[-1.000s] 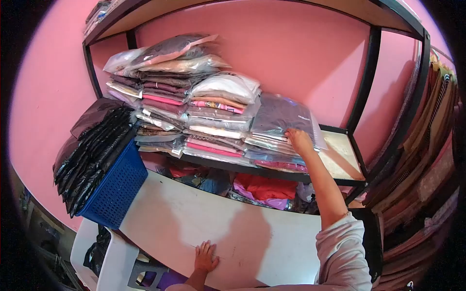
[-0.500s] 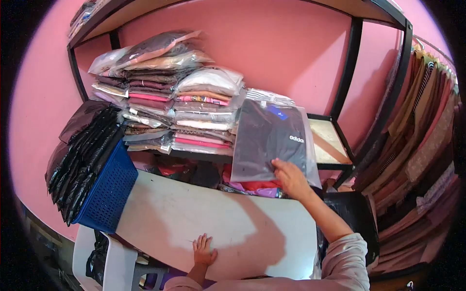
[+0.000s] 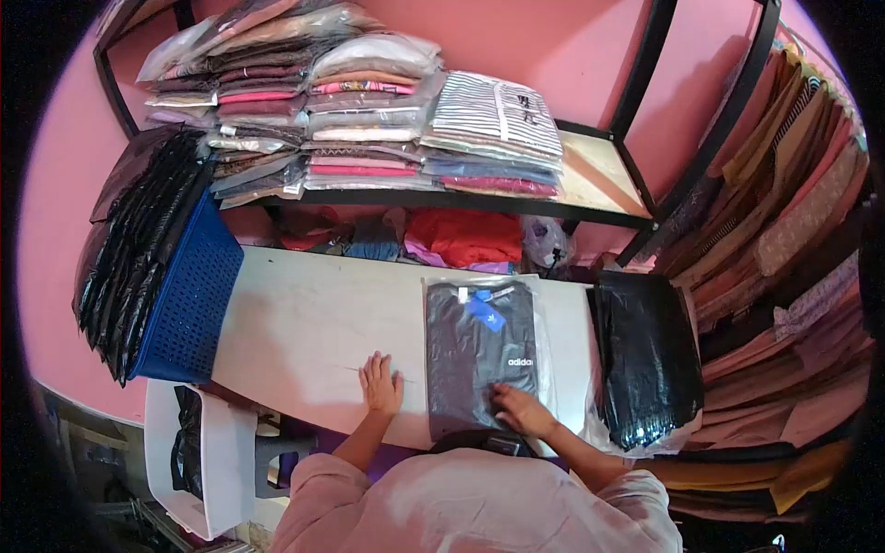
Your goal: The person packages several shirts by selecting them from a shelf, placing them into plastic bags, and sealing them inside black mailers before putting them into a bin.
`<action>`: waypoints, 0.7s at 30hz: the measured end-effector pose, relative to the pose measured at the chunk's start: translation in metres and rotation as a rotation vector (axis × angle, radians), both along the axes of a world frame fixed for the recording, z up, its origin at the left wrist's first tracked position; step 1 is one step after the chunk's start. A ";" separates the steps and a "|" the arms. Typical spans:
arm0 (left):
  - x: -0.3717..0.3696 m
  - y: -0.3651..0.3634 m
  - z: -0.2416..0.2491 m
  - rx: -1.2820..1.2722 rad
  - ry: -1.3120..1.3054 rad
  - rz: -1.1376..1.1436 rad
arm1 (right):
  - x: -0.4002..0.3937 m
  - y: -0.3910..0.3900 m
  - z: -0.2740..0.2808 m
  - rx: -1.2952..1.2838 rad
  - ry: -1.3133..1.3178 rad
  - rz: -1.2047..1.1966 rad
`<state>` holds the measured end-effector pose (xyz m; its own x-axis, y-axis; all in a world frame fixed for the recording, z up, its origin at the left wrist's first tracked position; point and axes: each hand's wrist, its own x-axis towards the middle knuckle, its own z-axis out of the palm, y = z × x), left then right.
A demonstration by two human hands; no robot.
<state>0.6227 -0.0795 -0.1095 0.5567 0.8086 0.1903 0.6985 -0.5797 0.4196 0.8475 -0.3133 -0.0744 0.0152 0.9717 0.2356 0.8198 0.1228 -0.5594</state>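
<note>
Clear-wrapped dark garment [image 3: 456, 355] on the bench [image 3: 309, 318]. The packet, on the shelf [image 3: 597, 175] stack a second ago, now lies face up, right of the bench's middle, its lower end by the front edge. Its removal has exposed a striped garment packet [image 3: 484, 115] as the top of that stack; the dark one, in my judgement, is now placed for handling within reach of both hands. The right hand [image 3: 529, 413] rests over its lower right part, fingers slightly bent (whether they pinch the wrapping, one cannot tell). The left hand [image 3: 381, 392] is open, palm down near the front edge, to the left of the packet and apart from it. At the bench's left end stands a blue basket [image 3: 189, 304] of black packages [image 3: 147, 226]; a black plastic pile [image 3: 647, 359] occupies the right end.
</note>
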 end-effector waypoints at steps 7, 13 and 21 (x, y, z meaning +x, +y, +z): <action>0.078 -0.003 -0.016 -0.282 -0.376 -0.217 | 0.059 0.012 -0.026 0.123 -0.100 -0.582; 0.137 0.030 -0.015 -0.612 -0.270 0.194 | 0.113 0.080 -0.084 0.245 0.925 -0.957; 0.136 0.036 0.047 -0.968 -0.599 0.058 | 0.119 0.072 -0.016 0.035 1.265 -0.732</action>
<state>0.7584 -0.0437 -0.0628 0.5433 0.7821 -0.3052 0.2504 0.1960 0.9481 0.9665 -0.2409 -0.0901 0.7036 0.6499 -0.2875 -0.3226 -0.0684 -0.9441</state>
